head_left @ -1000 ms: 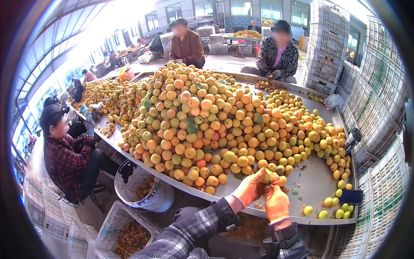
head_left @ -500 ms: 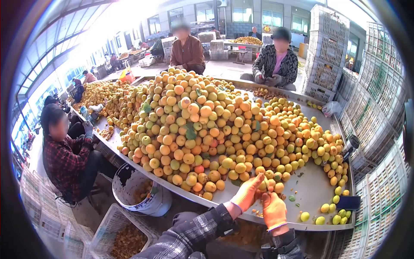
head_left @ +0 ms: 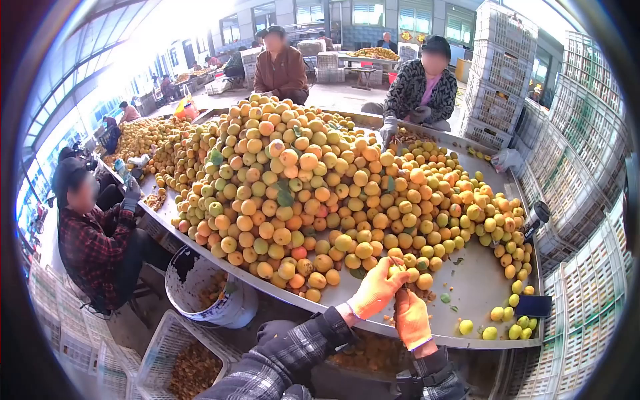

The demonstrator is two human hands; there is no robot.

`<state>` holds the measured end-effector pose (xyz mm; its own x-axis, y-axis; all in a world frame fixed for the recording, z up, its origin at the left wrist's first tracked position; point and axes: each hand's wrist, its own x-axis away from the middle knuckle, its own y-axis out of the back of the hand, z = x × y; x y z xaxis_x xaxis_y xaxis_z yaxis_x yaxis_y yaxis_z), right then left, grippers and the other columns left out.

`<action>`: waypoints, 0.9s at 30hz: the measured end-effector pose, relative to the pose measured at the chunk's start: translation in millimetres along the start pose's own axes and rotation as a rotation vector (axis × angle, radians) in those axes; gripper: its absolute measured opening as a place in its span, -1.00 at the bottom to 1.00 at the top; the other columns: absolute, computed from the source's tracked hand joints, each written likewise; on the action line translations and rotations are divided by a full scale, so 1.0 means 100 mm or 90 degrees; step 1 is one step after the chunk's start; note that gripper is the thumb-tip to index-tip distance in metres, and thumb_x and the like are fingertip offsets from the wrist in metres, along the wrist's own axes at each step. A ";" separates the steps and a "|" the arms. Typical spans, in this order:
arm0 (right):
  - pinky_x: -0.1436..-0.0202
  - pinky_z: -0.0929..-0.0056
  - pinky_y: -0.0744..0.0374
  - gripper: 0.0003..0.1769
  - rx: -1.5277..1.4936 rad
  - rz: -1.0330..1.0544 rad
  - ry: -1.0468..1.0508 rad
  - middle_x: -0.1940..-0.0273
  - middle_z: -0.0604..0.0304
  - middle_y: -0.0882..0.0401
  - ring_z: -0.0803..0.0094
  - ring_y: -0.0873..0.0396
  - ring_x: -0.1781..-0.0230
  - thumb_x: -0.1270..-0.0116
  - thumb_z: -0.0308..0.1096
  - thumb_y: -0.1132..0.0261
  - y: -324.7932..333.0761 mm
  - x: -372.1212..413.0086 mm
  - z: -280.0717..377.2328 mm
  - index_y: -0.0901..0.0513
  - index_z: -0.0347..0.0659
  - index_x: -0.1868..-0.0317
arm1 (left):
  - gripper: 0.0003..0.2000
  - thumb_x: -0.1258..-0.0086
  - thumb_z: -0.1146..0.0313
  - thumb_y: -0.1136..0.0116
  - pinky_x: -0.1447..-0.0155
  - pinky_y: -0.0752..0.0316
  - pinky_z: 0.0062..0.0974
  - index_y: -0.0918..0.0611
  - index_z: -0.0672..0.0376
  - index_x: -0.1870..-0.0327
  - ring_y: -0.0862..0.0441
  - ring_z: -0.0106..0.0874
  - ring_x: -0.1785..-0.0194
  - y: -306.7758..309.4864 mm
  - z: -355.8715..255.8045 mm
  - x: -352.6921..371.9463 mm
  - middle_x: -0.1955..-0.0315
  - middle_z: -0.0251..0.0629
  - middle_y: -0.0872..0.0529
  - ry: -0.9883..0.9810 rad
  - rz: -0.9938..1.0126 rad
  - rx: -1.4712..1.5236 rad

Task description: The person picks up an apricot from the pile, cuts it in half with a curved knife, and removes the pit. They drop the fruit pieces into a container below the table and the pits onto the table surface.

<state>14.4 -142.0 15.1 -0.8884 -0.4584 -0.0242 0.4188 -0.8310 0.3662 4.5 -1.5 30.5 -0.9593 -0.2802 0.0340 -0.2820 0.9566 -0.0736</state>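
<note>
A tall heap of orange and green apricots (head_left: 313,173) covers a long metal table (head_left: 477,283). My left hand (head_left: 375,290), in an orange glove, is closed around an apricot (head_left: 396,271) at the heap's near edge. My right hand (head_left: 411,319), also in an orange glove, is closed just below it and touches the same fruit; whether it holds a tool is hidden. Small bits of fruit lie on the table under my hands.
A white bucket (head_left: 207,293) and a crate of pits (head_left: 183,360) stand below the table's left side. A person in a plaid shirt (head_left: 90,243) sits at left. Two people sit at the far side. White crates (head_left: 573,167) are stacked at right. A dark phone (head_left: 533,305) lies near loose green fruit.
My hands have stayed together on the apricot and drifted slightly left and down in view. A gloved hand of the far person now reaches onto the heap.
</note>
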 end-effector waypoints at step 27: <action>0.25 0.00 -0.56 -0.63 0.123 -0.133 0.068 0.41 -0.21 -0.64 -0.23 -0.63 0.29 -0.54 -0.09 -0.17 0.10 -0.03 0.07 -0.64 -0.28 0.19 | -0.56 -0.57 0.17 -0.15 -0.24 -0.53 -0.41 -0.49 0.27 -0.30 -0.65 -0.42 -0.07 -0.03 0.08 0.01 -0.06 -0.25 -0.70 0.024 0.121 0.401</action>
<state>19.7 -146.4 25.6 -0.9223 -0.3236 -0.2114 0.1769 -0.8397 0.5135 3.8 -5.0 23.2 -0.9953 -0.0967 -0.0039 -0.0709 0.7562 -0.6505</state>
